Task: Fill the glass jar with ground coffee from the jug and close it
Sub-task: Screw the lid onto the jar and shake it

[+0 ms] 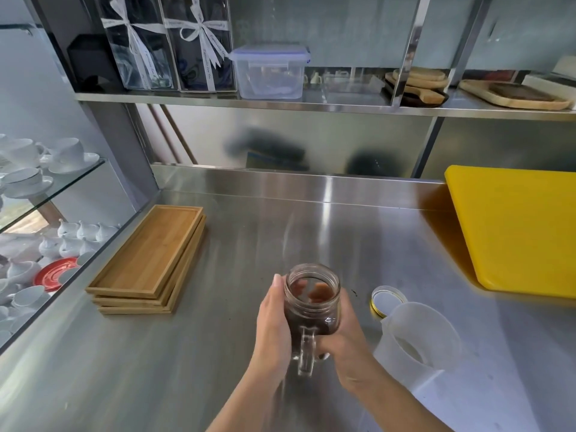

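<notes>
One glass jar, lidless, gripped by fingers of two hands, left, right; one jug, one lid.

I count: two hands, left hand, right hand; one glass jar; one gold lid; one plastic jug; three bamboo trays; one yellow cutting board; one lidded plastic container.

Café kitchen — steel counter, stacked white cups.
</notes>
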Action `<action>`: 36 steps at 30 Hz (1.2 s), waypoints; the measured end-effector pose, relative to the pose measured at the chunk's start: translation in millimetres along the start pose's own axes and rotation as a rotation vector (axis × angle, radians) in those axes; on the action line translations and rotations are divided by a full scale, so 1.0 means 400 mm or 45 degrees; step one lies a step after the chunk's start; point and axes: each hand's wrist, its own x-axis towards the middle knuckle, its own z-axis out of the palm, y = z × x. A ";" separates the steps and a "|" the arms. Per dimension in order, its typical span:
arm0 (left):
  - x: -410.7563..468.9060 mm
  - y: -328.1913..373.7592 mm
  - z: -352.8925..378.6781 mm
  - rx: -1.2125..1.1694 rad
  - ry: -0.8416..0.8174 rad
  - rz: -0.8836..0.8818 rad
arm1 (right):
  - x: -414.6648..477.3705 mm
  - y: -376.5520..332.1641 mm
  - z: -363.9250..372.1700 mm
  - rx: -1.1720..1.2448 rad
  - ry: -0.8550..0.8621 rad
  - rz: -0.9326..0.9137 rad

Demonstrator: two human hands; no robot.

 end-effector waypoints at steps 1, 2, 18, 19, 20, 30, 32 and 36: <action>-0.004 -0.011 0.004 -0.042 -0.012 -0.108 | -0.002 -0.004 -0.001 -0.027 -0.004 0.008; -0.005 -0.015 0.002 -0.115 -0.013 -0.191 | -0.003 -0.008 -0.005 -0.055 -0.007 0.016; 0.004 -0.019 -0.044 -0.653 -0.268 -0.819 | 0.010 -0.146 -0.056 -0.472 0.427 -0.452; 0.003 -0.016 -0.033 -0.658 -0.269 -0.805 | 0.005 -0.128 -0.042 -0.504 0.469 -0.466; -0.004 -0.010 -0.018 -0.672 -0.283 -0.800 | 0.000 -0.104 -0.022 -0.544 0.455 -0.460; -0.030 0.010 0.016 -0.623 -0.193 -0.573 | 0.001 -0.091 -0.023 -0.462 0.462 -0.279; -0.021 -0.007 0.013 -0.539 -0.130 -0.541 | -0.011 -0.070 0.001 -0.217 0.394 -0.167; -0.027 -0.030 0.006 -0.234 -0.132 -0.465 | -0.032 -0.051 0.019 0.295 0.337 0.148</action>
